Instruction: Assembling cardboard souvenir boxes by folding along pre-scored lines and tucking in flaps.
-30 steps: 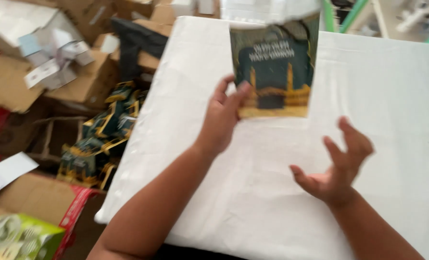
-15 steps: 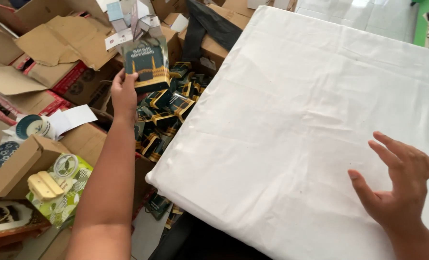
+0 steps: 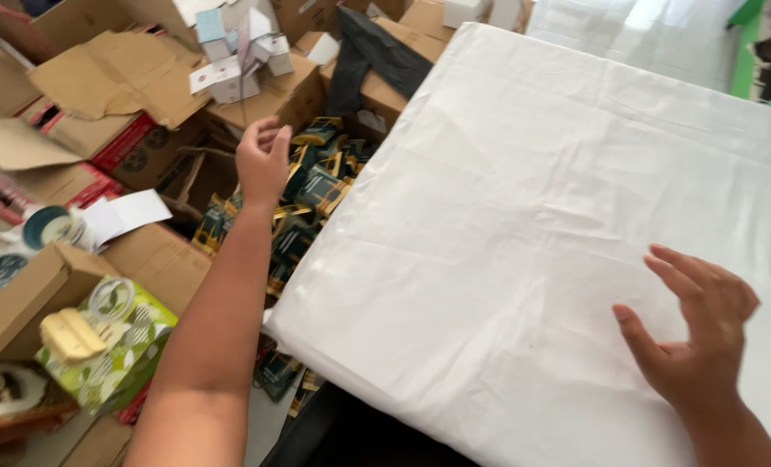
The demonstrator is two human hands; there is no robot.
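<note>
Just under the left hand [image 3: 263, 160], a heap of dark green-and-gold flat packets [image 3: 312, 195] fills the gap beside the white cloth-covered table [image 3: 524, 216]. Left hand reaches out over the heap, fingers loosely curled, holding nothing; whether the fingertips touch the packets cannot be told, seen from the back only. Packets partly hidden by the forearm and by the table edge; a few more peek out lower down, under the table corner near the left elbow. Right hand [image 3: 692, 333] hovers low over the cloth, fingers spread, palm side mostly hidden, empty; contact with the cloth unclear. Beyond the left hand, brown cardboard boxes [image 3: 109, 73] in a pile, with small white cartons [image 3: 234, 65] on top, blurred. Left of the left forearm, a green patterned tissue box [image 3: 109, 342] and a roll of tape [image 3: 48, 227], cut off partly by a cardboard flap. Black sheet [image 3: 368, 56] drapes over a box beyond the packets. Top right corner: green frame, cropped.
</note>
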